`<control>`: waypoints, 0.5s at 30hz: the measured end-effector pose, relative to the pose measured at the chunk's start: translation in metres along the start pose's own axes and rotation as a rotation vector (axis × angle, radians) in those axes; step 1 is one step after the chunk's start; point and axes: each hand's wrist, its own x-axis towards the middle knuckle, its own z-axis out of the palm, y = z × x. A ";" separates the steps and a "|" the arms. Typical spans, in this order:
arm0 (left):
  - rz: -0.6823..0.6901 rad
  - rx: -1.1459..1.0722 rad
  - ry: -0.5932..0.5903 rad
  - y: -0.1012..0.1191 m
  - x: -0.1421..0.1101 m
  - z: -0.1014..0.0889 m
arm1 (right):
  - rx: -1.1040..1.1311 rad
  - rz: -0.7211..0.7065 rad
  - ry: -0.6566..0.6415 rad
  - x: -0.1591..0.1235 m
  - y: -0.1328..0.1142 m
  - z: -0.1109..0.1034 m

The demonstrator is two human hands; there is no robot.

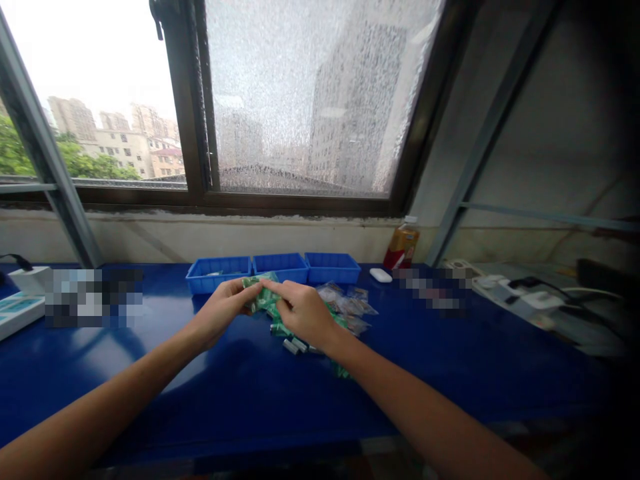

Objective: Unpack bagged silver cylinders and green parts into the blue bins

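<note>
My left hand (224, 308) grips a small green plastic packet (256, 301) between thumb and fingers, above the blue table. My right hand (306, 312) meets it from the other side, its index finger and thumb closed at the packet's edge. Under and beside my right hand lie more green packets (280, 329), partly hidden by it. Short silvery cylinders (291, 347) rest on the table just in front of them. Clear bags with brownish contents (354, 305) are heaped to the right.
Three blue bins (220, 268) stand in a row behind my hands. A drink bottle (402, 244) and a white oval case (381, 275) are at the back right. Power strips with cables (533, 300) lie far right; a white box (20, 312) sits far left.
</note>
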 end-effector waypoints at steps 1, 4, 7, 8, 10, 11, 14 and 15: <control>0.075 0.116 0.055 0.002 0.002 -0.004 | 0.006 -0.010 0.004 0.000 -0.001 -0.001; 0.380 0.621 0.359 0.008 0.009 -0.023 | 0.029 -0.012 0.024 0.003 0.000 -0.005; 0.518 1.015 0.589 0.008 0.021 -0.050 | 0.006 0.036 0.033 0.007 0.010 -0.012; 0.517 1.097 0.627 0.005 0.025 -0.058 | -0.010 0.059 0.029 0.008 0.015 -0.015; 0.471 1.235 0.616 -0.005 0.033 -0.072 | -0.047 0.110 0.008 0.009 0.026 -0.019; 0.450 1.279 0.596 -0.010 0.035 -0.075 | -0.066 0.134 -0.014 0.009 0.031 -0.021; 0.454 1.253 0.541 -0.022 0.038 -0.073 | -0.129 0.173 -0.091 0.008 0.040 -0.022; 0.471 1.203 0.491 -0.023 0.036 -0.068 | -0.147 0.170 -0.112 0.008 0.041 -0.021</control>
